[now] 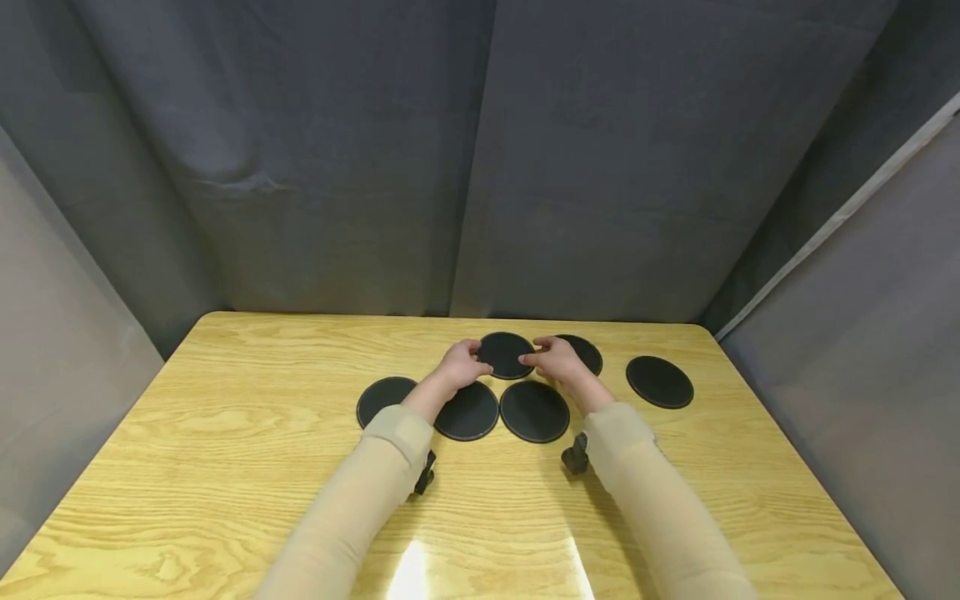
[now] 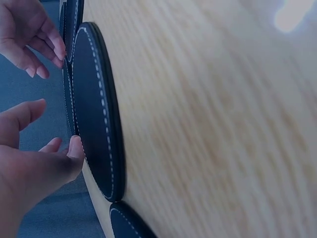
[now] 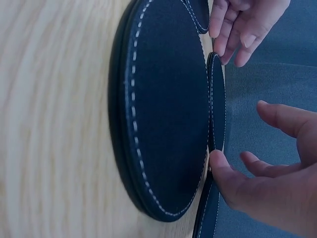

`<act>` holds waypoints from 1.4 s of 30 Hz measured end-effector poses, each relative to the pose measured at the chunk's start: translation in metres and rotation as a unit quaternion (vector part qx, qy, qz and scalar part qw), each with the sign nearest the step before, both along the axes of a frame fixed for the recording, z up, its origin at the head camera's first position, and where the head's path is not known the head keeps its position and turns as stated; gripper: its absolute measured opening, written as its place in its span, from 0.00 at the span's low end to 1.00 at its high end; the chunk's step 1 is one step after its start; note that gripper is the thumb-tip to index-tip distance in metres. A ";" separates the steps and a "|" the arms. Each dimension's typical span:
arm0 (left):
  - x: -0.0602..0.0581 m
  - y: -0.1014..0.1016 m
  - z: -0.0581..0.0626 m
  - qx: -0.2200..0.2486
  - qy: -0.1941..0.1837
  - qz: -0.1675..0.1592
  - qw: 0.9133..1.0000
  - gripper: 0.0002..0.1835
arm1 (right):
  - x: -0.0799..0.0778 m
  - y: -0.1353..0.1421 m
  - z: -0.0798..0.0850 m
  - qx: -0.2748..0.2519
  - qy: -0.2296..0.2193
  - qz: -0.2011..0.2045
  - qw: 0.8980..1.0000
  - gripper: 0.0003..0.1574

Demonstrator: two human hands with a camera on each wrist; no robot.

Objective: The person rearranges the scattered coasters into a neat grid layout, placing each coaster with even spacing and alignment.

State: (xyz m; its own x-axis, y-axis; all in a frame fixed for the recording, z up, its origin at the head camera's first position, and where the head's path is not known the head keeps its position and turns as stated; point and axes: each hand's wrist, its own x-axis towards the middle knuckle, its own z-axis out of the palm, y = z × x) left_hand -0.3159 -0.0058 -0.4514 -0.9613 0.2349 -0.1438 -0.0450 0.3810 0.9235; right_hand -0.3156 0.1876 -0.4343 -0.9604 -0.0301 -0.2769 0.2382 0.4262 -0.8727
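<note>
A round black coaster (image 1: 506, 355) with stitched edging lies flat at the back middle of the table, between both hands. My left hand (image 1: 459, 365) is at its left edge, thumb low and fingers spread around the far side. Opposite, my right hand (image 1: 558, 360) reaches its right edge with the thumb tip right at the rim. In the right wrist view the same coaster (image 3: 217, 99) stands edge-on behind a nearer one (image 3: 168, 104). Just in front lie two more coasters, one at left (image 1: 467, 412) and one at right (image 1: 535, 412), nearly touching each other.
Another coaster (image 1: 384, 397) lies at the left, partly behind my left forearm. One more (image 1: 583, 353) is partly covered by my right hand, and a separate coaster (image 1: 660, 382) lies farther right. Grey curtains (image 1: 337, 167) surround the wooden table (image 1: 247, 433).
</note>
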 end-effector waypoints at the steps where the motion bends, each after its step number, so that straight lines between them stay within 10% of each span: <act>1: 0.000 0.000 0.000 -0.001 -0.001 0.000 1.000 0.33 | 0.000 0.000 0.000 -0.001 -0.001 -0.002 1.000 0.42; 25: 0.004 -0.008 0.011 0.049 0.003 0.044 0.998 0.36 | 0.004 -0.005 0.010 -0.064 0.043 -0.013 0.997 0.39; 42: 0.009 -0.022 0.032 0.051 0.042 0.071 0.995 0.41 | 0.014 -0.004 0.030 0.078 0.116 0.049 0.989 0.38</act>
State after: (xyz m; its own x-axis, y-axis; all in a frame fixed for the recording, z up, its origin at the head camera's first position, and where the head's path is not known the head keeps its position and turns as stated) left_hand -0.3071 -0.0276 -0.4194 -0.9935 0.1048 -0.0437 -0.0127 0.2797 0.9600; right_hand -0.3019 0.1840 -0.4042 -0.9933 -0.0996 -0.0580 -0.0093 0.5712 -0.8208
